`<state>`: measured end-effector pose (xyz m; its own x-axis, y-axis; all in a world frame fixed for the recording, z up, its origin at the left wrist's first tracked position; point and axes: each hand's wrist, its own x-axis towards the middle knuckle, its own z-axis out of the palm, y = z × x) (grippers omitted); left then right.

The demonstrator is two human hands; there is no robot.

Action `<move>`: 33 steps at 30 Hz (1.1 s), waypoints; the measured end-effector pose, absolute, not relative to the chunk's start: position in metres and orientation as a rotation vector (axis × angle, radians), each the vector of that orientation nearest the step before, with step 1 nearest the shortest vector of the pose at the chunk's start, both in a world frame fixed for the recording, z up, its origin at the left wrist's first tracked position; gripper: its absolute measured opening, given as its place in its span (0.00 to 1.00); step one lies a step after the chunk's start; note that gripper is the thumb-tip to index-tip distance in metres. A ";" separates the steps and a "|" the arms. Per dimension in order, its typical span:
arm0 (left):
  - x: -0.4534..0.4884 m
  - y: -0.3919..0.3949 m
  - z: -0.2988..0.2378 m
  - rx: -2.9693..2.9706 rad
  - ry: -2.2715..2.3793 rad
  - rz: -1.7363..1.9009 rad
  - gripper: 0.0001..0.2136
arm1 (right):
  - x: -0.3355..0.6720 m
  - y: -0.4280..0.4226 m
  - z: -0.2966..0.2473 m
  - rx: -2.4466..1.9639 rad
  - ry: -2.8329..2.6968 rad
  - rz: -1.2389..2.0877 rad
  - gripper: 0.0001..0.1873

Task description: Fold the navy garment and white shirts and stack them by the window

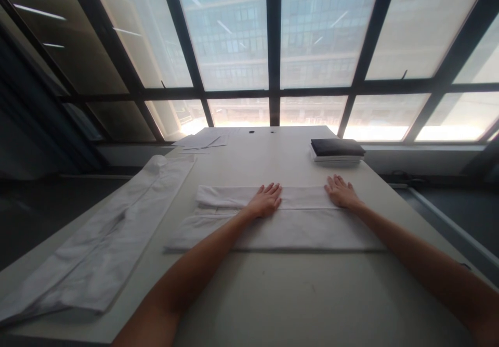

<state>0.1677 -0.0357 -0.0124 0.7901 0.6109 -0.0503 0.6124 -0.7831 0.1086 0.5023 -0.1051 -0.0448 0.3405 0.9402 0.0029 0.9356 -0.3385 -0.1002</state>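
Note:
A white folded garment [304, 230] lies flat across the middle of the table, its far part turned over toward me so that a long edge runs along it. My left hand [266, 200] rests palm down on the folded-over strip near its middle, fingers stretched out. Toward the strip's right end, my right hand [340, 191] also lies flat with its fingers spread. Both hands press on the cloth and grip nothing. My forearms cover parts of the garment's near half.
On the left side of the white table [265, 295], another white garment [113, 238] is laid out lengthwise. A stack of folded cloth [337, 150], dark on top and white below, sits at the far right. Paper sheets [205, 141] lie at the far left, before large windows [230, 35].

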 end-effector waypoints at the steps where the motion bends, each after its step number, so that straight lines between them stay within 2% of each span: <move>1: 0.168 -0.036 -0.013 2.860 0.981 -0.020 0.28 | 0.509 -0.107 -0.044 -2.517 -1.726 0.098 0.35; 4: 0.168 -0.035 -0.013 2.866 0.981 -0.014 0.28 | 0.518 -0.112 -0.041 -2.559 -1.662 0.071 0.35; 9: 0.167 -0.035 -0.013 2.888 0.963 -0.016 0.27 | 0.481 -0.104 -0.027 -2.443 -1.759 -0.263 0.33; 15: 0.169 -0.033 -0.021 2.849 1.014 0.061 0.30 | 0.374 -0.083 -0.030 -2.067 -2.051 -0.090 0.31; 19: 0.157 -0.021 -0.022 2.756 1.144 0.038 0.32 | 0.347 -0.081 -0.042 -2.030 -2.158 -0.049 0.30; 29: -0.008 0.024 -0.009 2.548 1.742 -0.090 0.32 | 0.358 -0.081 -0.047 -2.042 -2.164 -0.041 0.31; 33: -0.036 0.036 -0.009 2.436 1.867 -0.095 0.30 | 0.356 -0.083 -0.045 -2.046 -2.158 -0.019 0.31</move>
